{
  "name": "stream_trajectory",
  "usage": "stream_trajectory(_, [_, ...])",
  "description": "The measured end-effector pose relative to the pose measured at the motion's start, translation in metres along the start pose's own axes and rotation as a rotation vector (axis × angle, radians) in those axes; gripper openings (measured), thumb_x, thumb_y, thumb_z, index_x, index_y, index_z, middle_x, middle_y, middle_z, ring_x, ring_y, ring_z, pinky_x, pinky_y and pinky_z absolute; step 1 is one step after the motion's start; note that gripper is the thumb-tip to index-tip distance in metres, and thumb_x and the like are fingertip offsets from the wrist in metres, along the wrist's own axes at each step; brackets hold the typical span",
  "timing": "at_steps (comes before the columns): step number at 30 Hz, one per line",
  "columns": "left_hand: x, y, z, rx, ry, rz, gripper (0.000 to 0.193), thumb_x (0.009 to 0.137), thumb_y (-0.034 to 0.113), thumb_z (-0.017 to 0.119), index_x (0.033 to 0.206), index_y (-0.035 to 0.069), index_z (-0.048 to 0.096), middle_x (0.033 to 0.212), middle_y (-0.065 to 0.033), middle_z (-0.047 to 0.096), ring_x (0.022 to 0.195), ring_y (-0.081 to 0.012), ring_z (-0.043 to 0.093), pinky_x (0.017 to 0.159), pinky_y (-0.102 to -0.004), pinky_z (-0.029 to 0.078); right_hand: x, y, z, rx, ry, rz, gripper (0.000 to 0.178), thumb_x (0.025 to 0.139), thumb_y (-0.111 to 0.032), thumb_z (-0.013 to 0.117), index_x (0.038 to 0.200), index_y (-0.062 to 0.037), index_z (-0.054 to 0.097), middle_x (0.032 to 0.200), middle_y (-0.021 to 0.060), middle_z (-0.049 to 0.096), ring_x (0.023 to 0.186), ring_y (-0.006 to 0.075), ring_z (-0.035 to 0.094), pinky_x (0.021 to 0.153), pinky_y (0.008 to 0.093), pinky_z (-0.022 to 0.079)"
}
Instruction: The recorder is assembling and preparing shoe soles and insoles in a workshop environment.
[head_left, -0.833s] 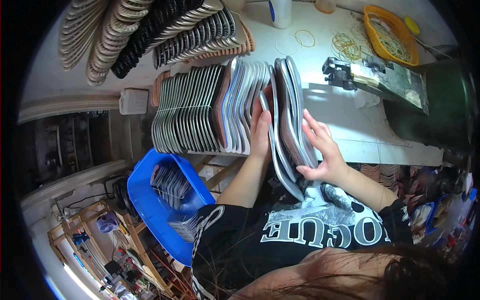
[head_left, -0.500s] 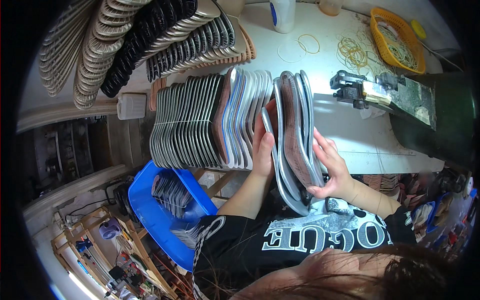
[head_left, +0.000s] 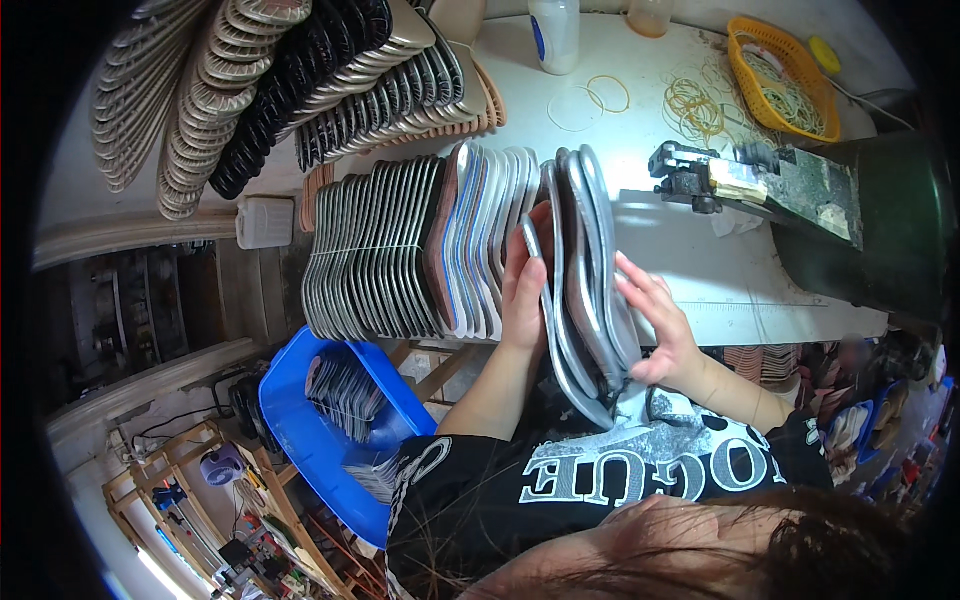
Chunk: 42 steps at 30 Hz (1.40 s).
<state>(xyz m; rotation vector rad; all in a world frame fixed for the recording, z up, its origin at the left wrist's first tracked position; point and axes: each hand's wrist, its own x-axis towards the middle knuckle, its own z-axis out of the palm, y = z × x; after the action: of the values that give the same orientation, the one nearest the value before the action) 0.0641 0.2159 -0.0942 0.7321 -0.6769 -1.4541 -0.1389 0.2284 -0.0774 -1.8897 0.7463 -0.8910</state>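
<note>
A small bundle of grey-edged shoe insoles (head_left: 592, 250) stands upright on edge in front of my chest. My left hand (head_left: 524, 300) is closed round its left side, the thumb lying over the nearest insole and the other fingers partly behind it. Against the right side rests my right hand (head_left: 662, 325), fingers slightly spread along the outer insole and thumb at the lower edge, so the bundle sits between both hands. Left of it, a row of white and brown insoles (head_left: 485, 240) adjoins a long row of dark grey ones (head_left: 365, 245) bound with a band.
More shoe parts in beige and black (head_left: 330, 80) are stacked at the far left. A blue bin (head_left: 400, 400) with bundled insoles stands below the table's left edge. Toward the right are a dark machine arm (head_left: 760, 185), loose rubber bands (head_left: 695, 108), a yellow basket (head_left: 745, 75) and a white bottle (head_left: 556, 40).
The brown face that showed within the bundle is now mostly covered by grey insoles. My right hand has shifted slightly with them; my left hand keeps nearly the same place.
</note>
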Motion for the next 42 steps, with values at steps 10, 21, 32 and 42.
stream_trajectory(10, [0.012,-0.015,-0.004,0.061,-0.004,-0.082,0.061,0.098,0.032,0.048,0.142,-0.005,0.025,0.142,-0.0217,0.038,0.131,-0.0284,0.039,0.109,-0.0374,0.030,0.006,-0.002,-0.001,0.009,0.175,0.488,0.061,0.085,-0.023,0.066,0.134,0.0021,0.038,0.125,0.0202,0.046,0.117,0.0308,0.049,0.094,0.0363,0.045])
stream_trajectory(21, [0.015,-0.004,0.019,0.221,0.104,-0.062,0.081,0.083,0.012,0.068,0.143,-0.007,0.016,0.145,-0.0227,0.027,0.131,-0.0262,0.037,0.105,-0.0321,0.035,0.024,0.017,0.012,0.841,0.200,0.736,0.050,0.091,-0.029,0.061,0.129,0.0021,0.051,0.108,0.0109,0.063,0.092,0.0139,0.061,0.081,0.0267,0.048])
stream_trajectory(32, [0.011,0.026,0.032,0.081,0.112,-0.304,0.073,0.083,0.009,0.067,0.139,-0.002,0.021,0.126,-0.0159,0.048,0.107,-0.0216,0.056,0.088,-0.0303,0.050,0.023,-0.006,0.001,0.543,0.044,0.617,0.084,0.081,-0.048,0.068,0.142,0.0016,0.036,0.115,0.0157,0.044,0.111,0.0222,0.046,0.098,0.0292,0.038])
stream_trajectory(42, [-0.017,-0.014,0.025,0.093,0.193,-0.268,0.057,0.083,0.006,0.058,0.134,0.000,0.033,0.122,-0.0159,0.051,0.107,-0.0247,0.056,0.092,-0.0348,0.048,-0.008,0.014,0.005,-0.299,0.143,0.569,0.078,0.083,-0.044,0.064,0.140,0.0001,0.035,0.132,0.0252,0.042,0.126,0.0358,0.041,0.103,0.0396,0.035])
